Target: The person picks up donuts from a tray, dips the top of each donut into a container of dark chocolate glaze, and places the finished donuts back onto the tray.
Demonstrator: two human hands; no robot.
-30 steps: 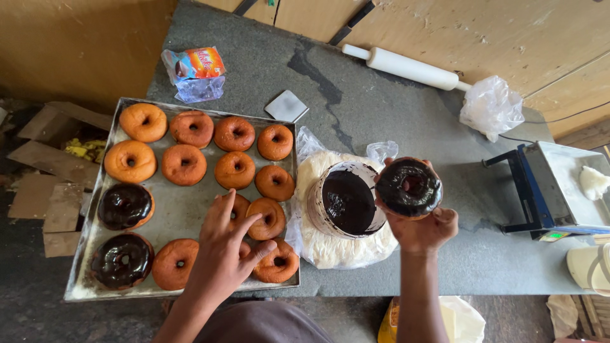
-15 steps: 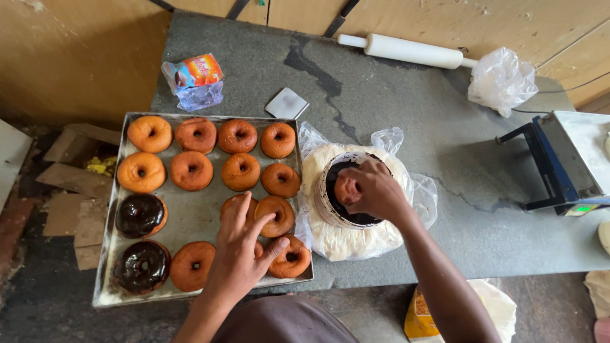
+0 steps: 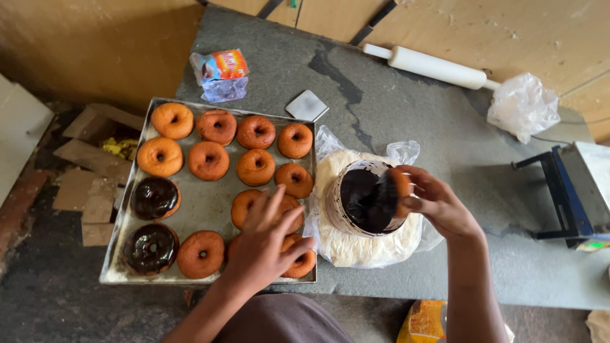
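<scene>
A metal tray (image 3: 210,190) holds several plain brown doughnuts and two chocolate-glazed doughnuts (image 3: 154,197) at its left side. My left hand (image 3: 267,238) rests spread over the plain doughnuts at the tray's near right corner. My right hand (image 3: 438,206) holds a doughnut (image 3: 395,194) tilted on edge over a round tub of dark chocolate glaze (image 3: 362,200), its face dark with glaze. The tub sits on a lump of pale dough in a clear plastic bag (image 3: 375,244).
On the grey stone table lie a white rolling pin (image 3: 435,67), a crumpled clear bag (image 3: 524,105), a small colourful packet (image 3: 220,73) and a white square (image 3: 307,105). A blue-framed scale (image 3: 575,197) stands at the right. Cardboard scraps lie on the floor at left.
My right hand brought the doughnut from held up glazed side showing, down into the tub, and now tilts it up at the tub's rim. My left hand stayed on the tray doughnuts.
</scene>
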